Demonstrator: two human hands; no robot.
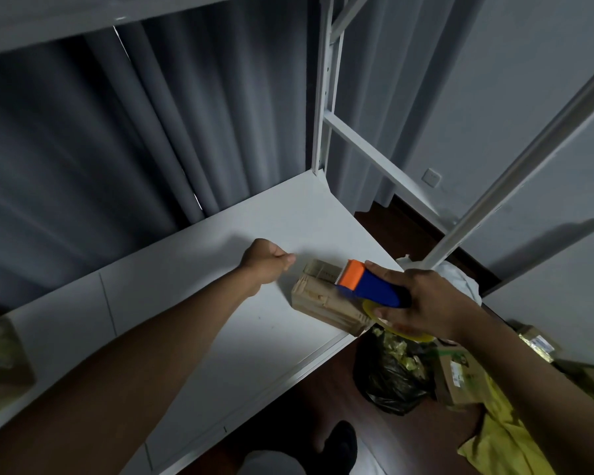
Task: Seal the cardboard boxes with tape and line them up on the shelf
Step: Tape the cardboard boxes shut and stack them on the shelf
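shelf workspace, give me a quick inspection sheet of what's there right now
surface: white metal shelf board, mostly bare.
job's things: small brown cardboard box lying near the shelf's front right corner; blue and orange tape dispenser with a yellow roll over it.
clutter: black plastic bag, labelled cardboard parcels and a yellow bag on the dark floor.
grippers: left hand loosely closed above the shelf, holding nothing visible; right hand gripping the dispenser.
cables: nothing seen.
surroundings: grey curtain, white shelf uprights, wall socket.
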